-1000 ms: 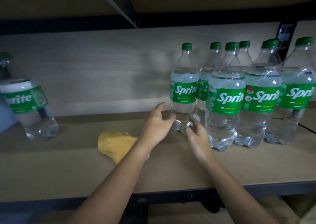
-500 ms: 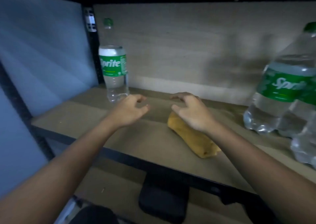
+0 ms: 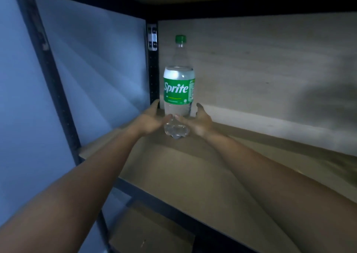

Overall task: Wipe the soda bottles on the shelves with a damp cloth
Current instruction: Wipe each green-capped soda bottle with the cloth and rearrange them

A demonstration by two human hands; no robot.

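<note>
Currently, I take the Sprite bottle point(image 3: 178, 90) as my reference point. It stands upright on the shelf board point(image 3: 193, 175), close to the board's back left corner, just beside the black upright post point(image 3: 153, 69) and in front of the pale wooden back panel point(image 3: 260, 69). Its green cap point(image 3: 180, 38) is on and its green label faces me. My left hand point(image 3: 148, 120) is at the bottle's lower left side, fingers loosely spread with the thumb reaching across the clear base. My right hand point(image 3: 200, 122) is at the lower right side, index finger raised beside the bottle and thumb touching the base from the front. Both hands cup the base without closing round it; I see no full grasp. A blue-grey wall point(image 3: 87, 69) lies left of the bottle, beyond the post.
</note>
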